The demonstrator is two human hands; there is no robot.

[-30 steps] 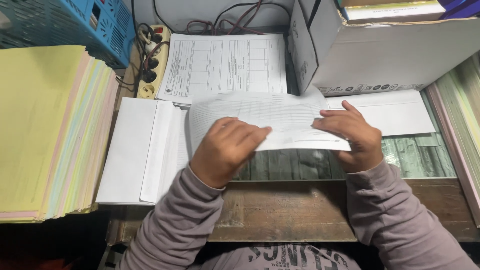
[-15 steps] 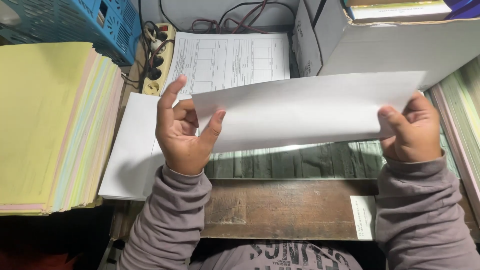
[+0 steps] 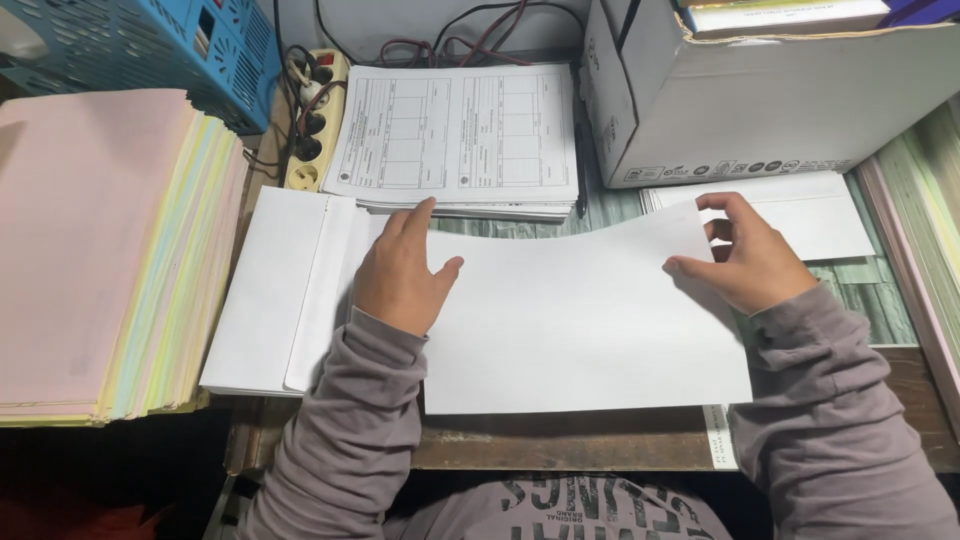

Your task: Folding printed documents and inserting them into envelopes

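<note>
- Your left hand point(image 3: 400, 270) lies flat, palm down and fingers spread, on the left end of a big white sheet of paper point(image 3: 580, 320). It presses the sheet; it does not pinch it.
- Your right hand point(image 3: 745, 255) pinches the top right corner of that sheet between thumb and fingers, so this hand is closed on the paper.
- The sheet lies across the middle of the worn wooden desk point(image 3: 560, 450), right in front of you. Its top edge curves up a little between your two hands.
- It looks like you are in the middle of flattening or folding this sheet. A fold would call for the corners to meet neatly and a firm press along the line.
- Under your left hand, a pile of long white envelopes point(image 3: 275, 290) lies with a flap open.
- Behind the sheet sits a stack of white printed forms with black boxes and lines point(image 3: 460, 135).
- At the far left is a thick pile of pink, yellow and green paper point(image 3: 100, 250), and a blue plastic basket point(image 3: 150, 45) stands behind it.
- A cream power strip with black plugs point(image 3: 310, 120) lies between the basket and the forms.
- At the top right stands a white cardboard box point(image 3: 780, 100) with a row of small dark marks along its bottom edge.
- More white envelopes point(image 3: 810, 215) lie under that box, just beside your right hand.
</note>
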